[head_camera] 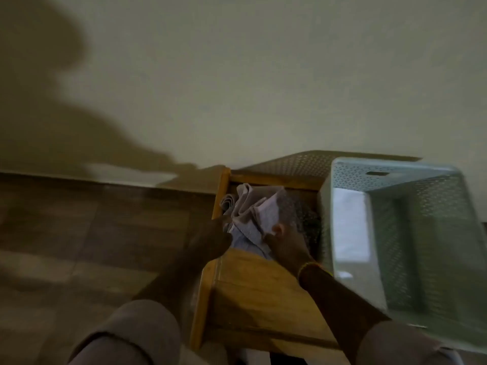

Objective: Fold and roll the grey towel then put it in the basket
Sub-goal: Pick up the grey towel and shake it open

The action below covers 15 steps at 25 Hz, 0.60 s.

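The grey towel (253,214) is a crumpled bundle lying on a small wooden table (253,291) near its far end. My left hand (210,238) grips the towel's left side. My right hand (283,241) pinches its right edge, thumb on top. A pale green perforated plastic basket (411,233) stands on the right part of the table, touching close to the towel; something white lies inside against its left wall. The frame is blurred.
A pale wall fills the upper half, with my shadow cast at the left. Brown tiled floor (92,233) lies left of the table. The table's raised wooden rim (222,191) borders the towel at the left and back.
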Each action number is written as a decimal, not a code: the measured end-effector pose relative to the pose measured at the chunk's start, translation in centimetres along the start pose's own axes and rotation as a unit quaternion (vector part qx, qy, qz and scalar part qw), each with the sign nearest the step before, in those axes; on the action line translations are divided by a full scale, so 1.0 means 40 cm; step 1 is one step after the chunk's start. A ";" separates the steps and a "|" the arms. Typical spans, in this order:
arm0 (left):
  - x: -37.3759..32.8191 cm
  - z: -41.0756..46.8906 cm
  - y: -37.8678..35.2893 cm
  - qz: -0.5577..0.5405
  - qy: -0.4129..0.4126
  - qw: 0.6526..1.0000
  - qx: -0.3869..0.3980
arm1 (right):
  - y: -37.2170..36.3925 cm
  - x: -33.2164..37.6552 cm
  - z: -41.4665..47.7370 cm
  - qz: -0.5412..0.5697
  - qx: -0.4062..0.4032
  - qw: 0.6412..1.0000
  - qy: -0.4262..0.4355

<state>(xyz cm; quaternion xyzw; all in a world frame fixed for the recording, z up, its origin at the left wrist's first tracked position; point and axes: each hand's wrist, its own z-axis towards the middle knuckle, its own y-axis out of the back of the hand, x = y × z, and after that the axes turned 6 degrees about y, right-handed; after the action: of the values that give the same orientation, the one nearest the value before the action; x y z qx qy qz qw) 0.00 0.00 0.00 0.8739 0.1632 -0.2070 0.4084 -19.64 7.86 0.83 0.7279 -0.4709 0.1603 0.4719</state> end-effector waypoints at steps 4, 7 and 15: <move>0.025 0.147 -0.093 -0.124 0.045 0.991 0.025 | -0.090 -0.045 0.168 -0.117 -0.085 0.987 0.069; 0.047 0.217 -0.165 -0.176 0.057 0.983 0.005 | -0.165 -0.084 0.269 -0.276 -0.088 0.954 0.079; 0.082 0.269 -0.194 -0.170 0.066 0.983 -0.005 | -0.078 -0.172 0.361 0.114 -0.312 0.943 -0.033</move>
<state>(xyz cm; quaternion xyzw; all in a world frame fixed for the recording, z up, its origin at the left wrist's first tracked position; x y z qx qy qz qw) -3.18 -3.27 -12.89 0.8433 0.3365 -0.2148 0.3598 -23.55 -0.20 -12.76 0.4906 -0.5921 0.0339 0.6384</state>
